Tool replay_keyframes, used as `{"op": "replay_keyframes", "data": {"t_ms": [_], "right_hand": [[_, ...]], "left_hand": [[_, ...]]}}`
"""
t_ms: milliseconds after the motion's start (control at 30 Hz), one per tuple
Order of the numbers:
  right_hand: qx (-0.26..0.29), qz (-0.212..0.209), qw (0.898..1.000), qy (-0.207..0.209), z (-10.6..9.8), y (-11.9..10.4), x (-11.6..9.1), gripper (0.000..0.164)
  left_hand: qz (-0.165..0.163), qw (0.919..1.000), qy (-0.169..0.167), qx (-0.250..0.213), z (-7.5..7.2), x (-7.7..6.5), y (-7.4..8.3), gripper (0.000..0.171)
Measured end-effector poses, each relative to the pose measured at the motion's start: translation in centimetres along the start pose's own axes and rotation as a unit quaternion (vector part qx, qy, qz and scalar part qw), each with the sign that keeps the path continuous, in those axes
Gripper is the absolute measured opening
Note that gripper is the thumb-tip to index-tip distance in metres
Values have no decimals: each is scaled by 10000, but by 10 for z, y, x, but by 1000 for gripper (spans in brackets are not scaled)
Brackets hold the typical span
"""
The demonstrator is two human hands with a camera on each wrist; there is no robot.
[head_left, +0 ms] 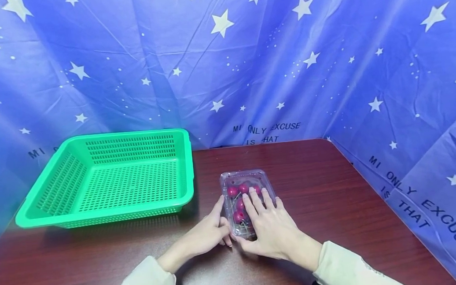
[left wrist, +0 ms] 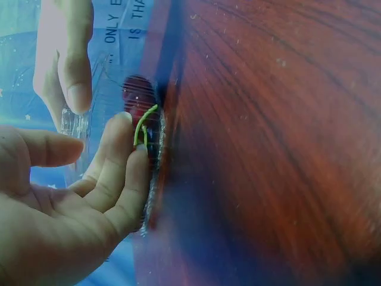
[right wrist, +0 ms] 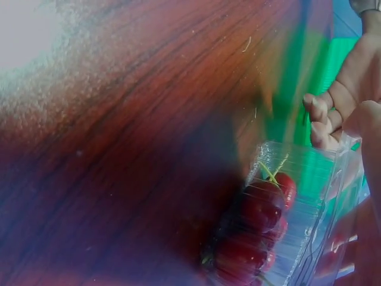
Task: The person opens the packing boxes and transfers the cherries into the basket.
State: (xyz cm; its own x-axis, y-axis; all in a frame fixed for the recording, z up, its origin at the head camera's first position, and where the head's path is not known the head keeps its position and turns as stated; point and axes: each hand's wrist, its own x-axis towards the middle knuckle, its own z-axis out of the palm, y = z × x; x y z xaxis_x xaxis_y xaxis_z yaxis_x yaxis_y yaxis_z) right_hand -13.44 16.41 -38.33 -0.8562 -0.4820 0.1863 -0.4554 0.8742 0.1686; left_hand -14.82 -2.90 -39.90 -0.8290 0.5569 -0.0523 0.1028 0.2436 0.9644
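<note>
A clear plastic clamshell box [head_left: 246,175] with several dark red cherries [head_left: 239,216] inside lies on the table, its lid over them. My right hand [head_left: 271,227] rests on top of the lid, fingers spread and straight, thumb at the near edge. Along the box's left side lies my left hand [head_left: 204,236], its index finger stretched beside the wall and the other fingers loosely bent. In the left wrist view, fingertips of the left hand [left wrist: 77,214] touch the box's side near a cherry [left wrist: 138,98] with green stems. The right wrist view shows cherries [right wrist: 241,256] through the clear wall.
A green perforated plastic basket [head_left: 106,214] stands to the left on the dark red wooden table [head_left: 314,189]. Behind and to the right of the table hangs a blue curtain [head_left: 189,43] with white stars and lettering.
</note>
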Motion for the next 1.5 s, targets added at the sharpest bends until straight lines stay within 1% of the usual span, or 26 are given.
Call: {"op": "replay_keyframes", "data": {"t_ms": [133, 267, 567, 700, 833, 900, 967, 1033, 1133, 1300, 1500], "right_hand": [[-22, -47, 10000, 62, 0, 1, 0, 96], [-105, -74, 9998, 180, 2, 3, -1, 96], [-81, -121, 9991, 391, 5, 2, -2, 94], [-73, -127, 9989, 447, 5, 1, -3, 95], [-58, -188, 9986, 491, 6, 1, -2, 95], [-49, -205, 9988, 452, 6, 0, -1, 95], [-50, -205, 9991, 380, 6, 0, -1, 95], [-66, -194, 9993, 312, 6, 0, 0, 95], [-91, -191, 9994, 280, 6, -1, 0, 95], [-107, -193, 9994, 274, 7, -1, -1, 94], [-140, -190, 9994, 262, 7, -1, -2, 94]], "left_hand": [[-151, 9981, -27, -596, 1, -1, -2, 82], [-310, 9945, -101, -995, 1, 0, -4, 85], [-457, 9890, -199, -1390, -1, -3, -5, 86], [-459, 9884, -180, -1439, -1, -4, -5, 85], [-563, 9868, 0, -1518, 0, -3, -7, 81], [-645, 9851, 94, -1593, 0, -3, -7, 73], [-753, 9837, 159, -1628, 1, -2, -6, 63], [-828, 9838, 224, -1574, 0, -2, -5, 51], [-920, 9847, 309, -1445, 0, -1, -4, 41], [-968, 9852, 420, -1349, 2, 1, -2, 38], [-945, 9840, 543, -1412, 4, 1, 1, 36]]}}
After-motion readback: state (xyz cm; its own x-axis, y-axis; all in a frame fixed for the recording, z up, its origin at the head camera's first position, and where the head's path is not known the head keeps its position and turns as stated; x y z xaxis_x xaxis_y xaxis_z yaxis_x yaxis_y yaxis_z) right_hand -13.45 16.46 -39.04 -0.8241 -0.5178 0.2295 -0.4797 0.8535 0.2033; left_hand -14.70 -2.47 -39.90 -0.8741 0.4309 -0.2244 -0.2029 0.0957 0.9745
